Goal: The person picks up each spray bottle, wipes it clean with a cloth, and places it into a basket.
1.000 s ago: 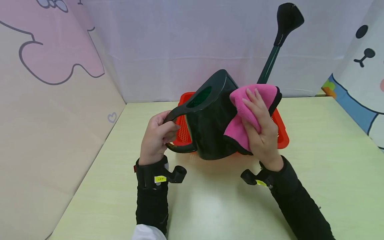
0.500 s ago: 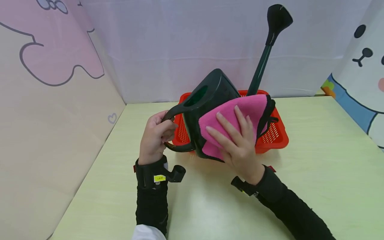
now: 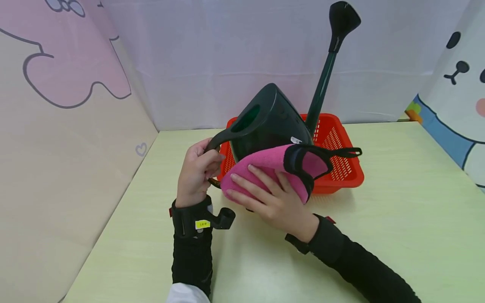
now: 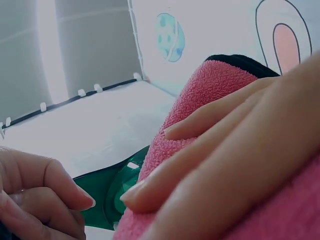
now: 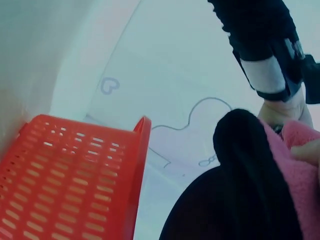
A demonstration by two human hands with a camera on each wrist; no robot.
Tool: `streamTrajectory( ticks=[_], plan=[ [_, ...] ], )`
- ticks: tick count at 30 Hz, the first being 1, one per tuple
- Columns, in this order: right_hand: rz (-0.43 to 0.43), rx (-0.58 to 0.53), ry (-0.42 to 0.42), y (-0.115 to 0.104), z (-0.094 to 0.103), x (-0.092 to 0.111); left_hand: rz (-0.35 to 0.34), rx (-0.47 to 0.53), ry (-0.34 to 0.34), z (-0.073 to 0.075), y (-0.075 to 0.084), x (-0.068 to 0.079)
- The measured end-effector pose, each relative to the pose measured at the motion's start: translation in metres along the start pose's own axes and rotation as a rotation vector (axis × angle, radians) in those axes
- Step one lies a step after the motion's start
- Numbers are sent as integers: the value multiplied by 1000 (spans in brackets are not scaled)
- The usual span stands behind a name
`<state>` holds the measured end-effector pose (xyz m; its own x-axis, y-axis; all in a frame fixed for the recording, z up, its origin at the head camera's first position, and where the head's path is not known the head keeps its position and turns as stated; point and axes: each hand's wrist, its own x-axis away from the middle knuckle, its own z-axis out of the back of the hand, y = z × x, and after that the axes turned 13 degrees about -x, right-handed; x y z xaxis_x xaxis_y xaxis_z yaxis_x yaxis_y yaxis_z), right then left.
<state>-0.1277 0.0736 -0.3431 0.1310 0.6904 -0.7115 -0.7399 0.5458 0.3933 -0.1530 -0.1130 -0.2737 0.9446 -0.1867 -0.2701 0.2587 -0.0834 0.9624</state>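
In the head view, my left hand (image 3: 197, 170) grips the curved handle of a dark green watering can (image 3: 265, 118). The can is held tilted, its long spout (image 3: 321, 90) slanting up to the right and ending in a black rose (image 3: 342, 21). My right hand (image 3: 276, 200) presses a pink cloth (image 3: 257, 162) with black edging against the can's lower side, its fingers lying straight across the fabric. Those fingers also cross the cloth (image 4: 200, 90) in the left wrist view. Most of the can's lower body is hidden behind the cloth, and my right thumb is out of sight.
Behind the can, a red perforated plastic basket (image 3: 341, 172) stands on the pale wooden table (image 3: 409, 202). A white cloth backdrop (image 3: 227, 63) hangs at the table's back, with a printed panel (image 3: 64, 176) on the left.
My right hand has slid the pink cloth leftward and down over the can, and its black loop now sticks out to the right. The spout has shifted left; my left hand keeps its grip.
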Motion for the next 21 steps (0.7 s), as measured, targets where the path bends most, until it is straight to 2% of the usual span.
streamTrajectory(
  ticks=[5,8,17,21],
  plan=[
    [-37,-73,106,8,1,0,-6,7,3,0,0,-1],
    [-99,-188,203,15,4,0,-2,6,-1,1,0,-1],
    [-438,-668,578,48,20,3,14,43,-34,7,1,0],
    [-569,-813,663,59,26,5,10,53,-52,9,1,1]
  ],
)
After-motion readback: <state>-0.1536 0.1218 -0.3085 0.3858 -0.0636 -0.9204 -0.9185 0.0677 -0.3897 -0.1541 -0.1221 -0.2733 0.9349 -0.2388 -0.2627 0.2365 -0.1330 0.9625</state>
